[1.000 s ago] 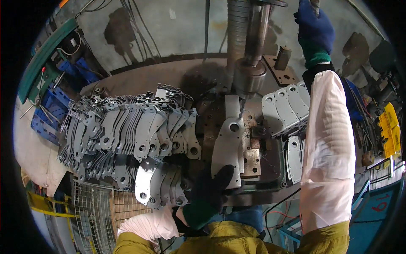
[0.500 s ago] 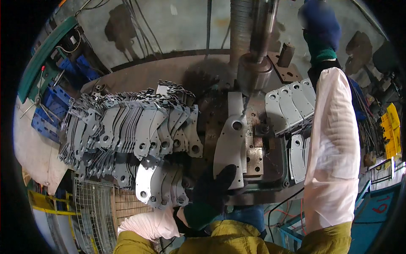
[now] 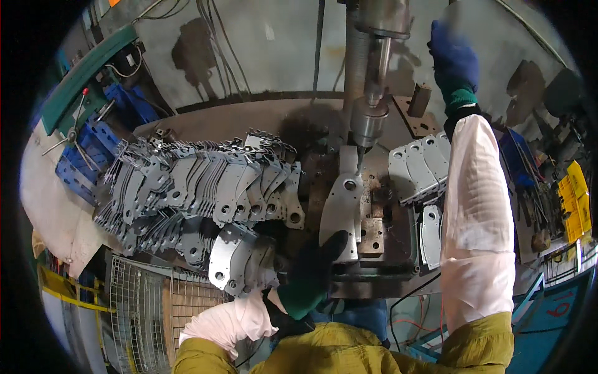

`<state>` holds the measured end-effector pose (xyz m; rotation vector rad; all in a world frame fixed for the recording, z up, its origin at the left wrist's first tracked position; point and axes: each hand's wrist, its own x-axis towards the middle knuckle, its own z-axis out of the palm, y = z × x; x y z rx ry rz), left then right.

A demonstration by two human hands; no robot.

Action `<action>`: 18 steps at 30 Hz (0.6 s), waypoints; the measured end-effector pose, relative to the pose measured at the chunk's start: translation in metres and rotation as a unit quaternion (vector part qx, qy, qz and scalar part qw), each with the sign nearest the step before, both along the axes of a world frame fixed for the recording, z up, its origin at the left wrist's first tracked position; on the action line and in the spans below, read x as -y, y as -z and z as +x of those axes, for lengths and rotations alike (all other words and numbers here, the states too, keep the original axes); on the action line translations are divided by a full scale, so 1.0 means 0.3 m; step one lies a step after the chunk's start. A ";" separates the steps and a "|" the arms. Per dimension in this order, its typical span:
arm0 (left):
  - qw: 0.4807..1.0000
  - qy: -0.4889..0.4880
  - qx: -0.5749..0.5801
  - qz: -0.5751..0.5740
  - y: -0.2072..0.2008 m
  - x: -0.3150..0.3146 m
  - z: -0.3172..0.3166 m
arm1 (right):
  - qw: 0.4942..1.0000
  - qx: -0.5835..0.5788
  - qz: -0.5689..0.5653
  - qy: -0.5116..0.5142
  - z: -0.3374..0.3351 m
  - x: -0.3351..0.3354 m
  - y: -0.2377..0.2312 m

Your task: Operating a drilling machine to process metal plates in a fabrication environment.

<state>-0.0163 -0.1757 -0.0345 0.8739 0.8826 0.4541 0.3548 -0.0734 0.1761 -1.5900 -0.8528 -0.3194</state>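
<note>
A grey curved metal plate (image 3: 339, 218) with a large round hole near its far end lies on the drill press table, against a holed metal fixture block (image 3: 374, 227). My left hand (image 3: 313, 265), in a dark glove, grips the plate's near end, thumb on top; its other fingers are hidden. Above the plate's far end hangs the drill chuck (image 3: 370, 121), its bit (image 3: 360, 161) pointing down at the plate's right edge; I cannot tell whether they touch. My right hand (image 3: 455, 62), in a blue glove, is raised at the upper right, closed; what it holds is hidden and blurred.
Stacks of similar plates (image 3: 230, 187) crowd the left side, with a few more (image 3: 242, 262) at the near edge. Other plates (image 3: 417, 165) lie right of the fixture. A wire basket (image 3: 134, 305) stands lower left, and a yellow rack (image 3: 574, 202) far right.
The drill chuck has come down and looks smaller, with thinner spindle showing above it. My right hand has moved left. My left hand stays on the plate; the whole view has shifted slightly.
</note>
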 end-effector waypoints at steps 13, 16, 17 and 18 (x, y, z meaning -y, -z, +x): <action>0.998 0.035 -0.032 0.029 -0.119 -0.207 -0.110 | 0.980 -0.057 -0.117 -0.152 -0.063 0.261 -0.015; 0.993 0.115 -0.030 0.028 -0.137 -0.239 -0.120 | 0.981 -0.048 -0.111 -0.152 -0.104 0.279 -0.018; 0.978 0.147 -0.032 0.143 -0.070 -0.280 -0.128 | 0.982 -0.044 -0.113 -0.148 -0.119 0.278 -0.027; 0.951 0.172 -0.034 0.255 0.059 -0.350 -0.137 | 0.981 -0.038 -0.115 -0.148 -0.141 0.269 -0.038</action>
